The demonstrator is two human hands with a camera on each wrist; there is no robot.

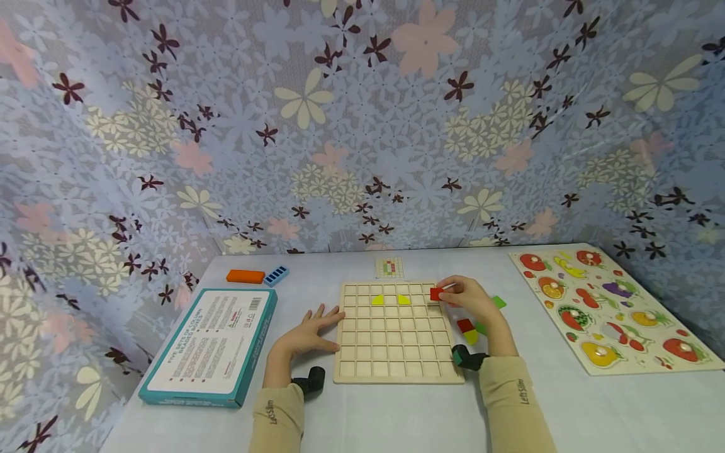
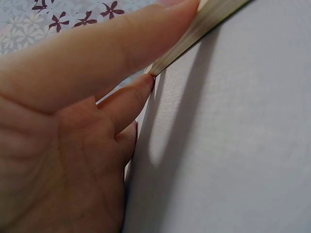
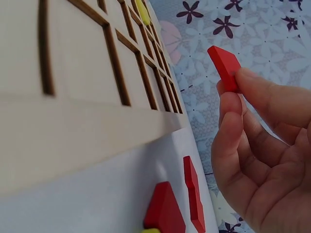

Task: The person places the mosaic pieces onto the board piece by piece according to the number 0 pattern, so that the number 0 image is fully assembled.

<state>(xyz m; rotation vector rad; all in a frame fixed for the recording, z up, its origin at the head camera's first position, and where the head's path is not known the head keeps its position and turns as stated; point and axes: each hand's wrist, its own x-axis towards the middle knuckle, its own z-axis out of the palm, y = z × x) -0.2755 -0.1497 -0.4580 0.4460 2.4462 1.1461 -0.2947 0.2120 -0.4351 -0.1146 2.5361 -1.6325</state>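
A wooden grid board (image 1: pixel 402 353) lies flat on the white table, with two yellow quarter-round pieces (image 1: pixel 377 300) set in cells of its upper rows. Between thumb and fingertips my right hand (image 1: pixel 472 296) pinches a red square tile (image 3: pixel 225 68), raised over the board's upper right corner. My left hand (image 1: pixel 308 333) has its fingers spread, and thumb and fingertips touch the board's left edge. In the left wrist view the thumb (image 2: pixel 97 53) lies along that edge. Beside the board's right side, partly under my right arm, are loose red (image 1: pixel 465 325), yellow and green pieces.
A small pattern card (image 1: pixel 389 268) lies behind the board. To the left are a teal-edged box (image 1: pixel 209 346), an orange block (image 1: pixel 245 276) and a blue slotted piece (image 1: pixel 277 275). A fruit puzzle board (image 1: pixel 614 308) lies at the right. Flowered cloth hangs behind the table.
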